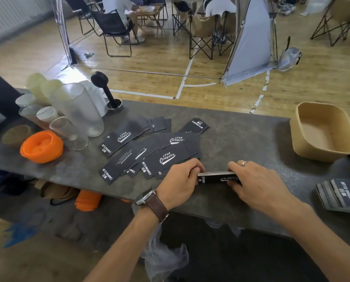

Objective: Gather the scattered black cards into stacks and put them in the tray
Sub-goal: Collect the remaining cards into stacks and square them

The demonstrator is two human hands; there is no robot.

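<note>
While both hands clamp a small stack of black cards (218, 177) stood on its long edge on the grey counter (241, 139), the step in hand looks like squaring up: left hand (180, 180) pinches the stack's left end, right hand (257, 184) grips the right end, ring on one finger, watch on the left wrist. Hands close together, joined only by the stack.

Most cards not yet gathered: a loose overlapping spread of black cards (149, 151) lies just left of the hands, printed faces up, and a smaller bunch (196, 126) sits beyond it. Another fanned pile of cards (340, 195) rests at the counter's right edge. Tan tray (304, 143) stands well right of the hands and looks empty, so task is at an early stage by my read.

Next move, as a judgement: tap the edges flush, then either carry the stack right into the tray or sweep more loose cards into it first. Needs a firm pinch so cards don't fan out. Plastic cups (48, 117) and orange lid (42, 146) far left, out of the way.
</note>
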